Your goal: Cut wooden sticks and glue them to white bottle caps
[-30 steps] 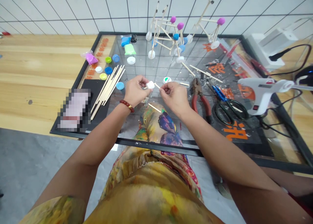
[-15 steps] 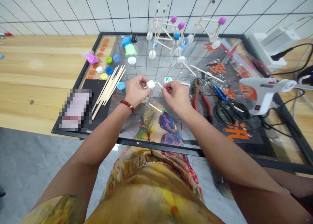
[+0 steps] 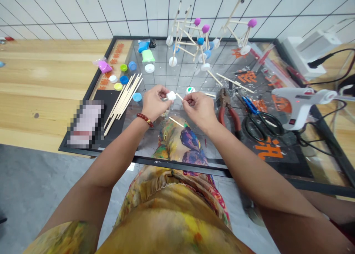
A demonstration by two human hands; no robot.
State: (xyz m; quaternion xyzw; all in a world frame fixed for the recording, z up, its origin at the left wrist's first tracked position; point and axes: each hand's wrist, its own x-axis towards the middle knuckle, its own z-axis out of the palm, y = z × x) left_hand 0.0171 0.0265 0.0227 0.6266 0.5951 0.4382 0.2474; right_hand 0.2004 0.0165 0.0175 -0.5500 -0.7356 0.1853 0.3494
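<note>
My left hand [image 3: 155, 103], with a beaded bracelet at the wrist, is closed in a pinch around a small white bottle cap [image 3: 171, 95]. A thin stick end shows on either side of the cap. Between thumb and fingertips, my right hand [image 3: 200, 107] pinches a short wooden stick [image 3: 179, 96], whose tip comes close to the cap; whether they touch I cannot tell. Just behind my right hand lies a white lid with a green mark [image 3: 190, 90]. Below the hands, a loose short stick [image 3: 176, 122] rests on the glass tabletop [image 3: 149, 135].
Long wooden sticks [image 3: 122, 102] and coloured caps [image 3: 124, 80] lie left, near a blurred phone-like object [image 3: 85, 124]. Stick models with cap wheels [image 3: 188, 39] stand behind. Pliers [image 3: 227, 111], scissors [image 3: 259, 120] and a glue gun [image 3: 299, 102] with cords occupy the right side.
My right hand has shifted slightly left, bringing its stick's tip nearer the white bottle cap. My left hand stays almost still.
</note>
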